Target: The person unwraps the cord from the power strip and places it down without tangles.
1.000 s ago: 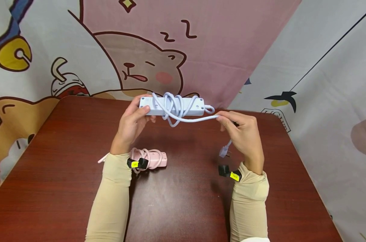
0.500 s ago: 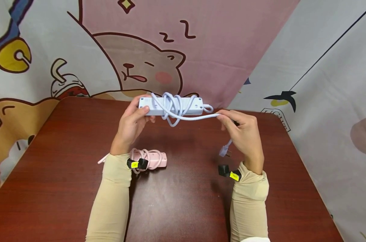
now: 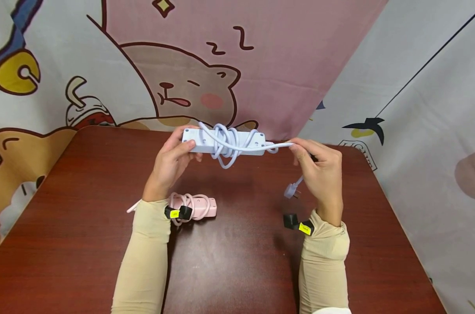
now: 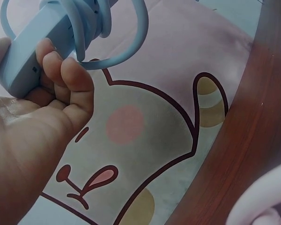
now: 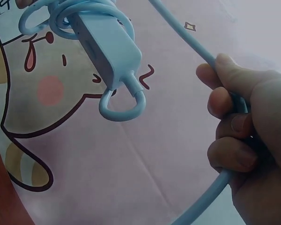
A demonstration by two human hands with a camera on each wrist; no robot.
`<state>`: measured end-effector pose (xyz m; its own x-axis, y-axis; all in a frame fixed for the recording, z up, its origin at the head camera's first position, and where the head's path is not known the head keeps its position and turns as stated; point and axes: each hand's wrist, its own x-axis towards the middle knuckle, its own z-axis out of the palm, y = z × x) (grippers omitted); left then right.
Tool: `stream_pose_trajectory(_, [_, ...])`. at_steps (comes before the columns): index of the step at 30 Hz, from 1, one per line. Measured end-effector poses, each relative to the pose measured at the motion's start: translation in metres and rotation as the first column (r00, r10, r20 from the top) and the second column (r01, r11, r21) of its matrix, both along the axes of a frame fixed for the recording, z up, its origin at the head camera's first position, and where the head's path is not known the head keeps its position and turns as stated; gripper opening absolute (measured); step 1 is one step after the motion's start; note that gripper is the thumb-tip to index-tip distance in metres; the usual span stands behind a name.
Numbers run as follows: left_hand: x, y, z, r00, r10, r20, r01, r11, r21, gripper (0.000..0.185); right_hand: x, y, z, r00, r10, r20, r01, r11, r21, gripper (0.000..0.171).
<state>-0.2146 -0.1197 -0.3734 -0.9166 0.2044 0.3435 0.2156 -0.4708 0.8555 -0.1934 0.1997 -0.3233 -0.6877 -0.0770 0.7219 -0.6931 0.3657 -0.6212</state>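
A pale blue power strip [image 3: 190,138], its cord wound several times around the middle, is held up above the table's far part. My left hand [image 3: 170,163] grips its left end, thumb on the near face and fingers curled behind, as the left wrist view shows on the strip [image 4: 33,42]. My right hand [image 3: 320,174] pinches the loose stretch of power cord [image 3: 274,147] between thumb and forefinger. In the right wrist view the other fingers curl round the cord [image 5: 196,44] too. Below that hand dangles the plug [image 3: 290,190], prongs showing.
On the brown table [image 3: 237,261] lies a pink power strip [image 3: 202,206] wrapped in its own cord, partly hidden by my left wrist. A cartoon-printed cloth [image 3: 292,56] hangs behind the table's far edge.
My right hand has moved slightly right and up, drawing the cord tauter and lifting it across the strip's face. The plug has risen a little. The strip has shifted slightly down and right.
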Motion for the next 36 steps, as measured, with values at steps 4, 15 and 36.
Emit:
stream_pose_trajectory(4, [0.001, 0.000, 0.001, 1.000, -0.010, 0.017, 0.010, 1.000, -0.011, 0.032, -0.001, 0.000, 0.000, 0.999, -0.036, -0.008, 0.035, 0.998, -0.047, 0.010])
stream_pose_trajectory(15, [0.001, 0.001, -0.001, 0.997, -0.065, 0.028, 0.065, 0.998, -0.004, 0.033, -0.005, -0.001, -0.001, 0.986, -0.167, -0.006, 0.163, 0.968, -0.190, 0.010])
stream_pose_trajectory(36, [0.001, -0.001, -0.001, 0.996, -0.090, -0.009, 0.091, 0.995, 0.045, 0.038, -0.014, 0.007, -0.009, 0.944, -0.328, 0.016, 0.329, 0.941, -0.082, 0.015])
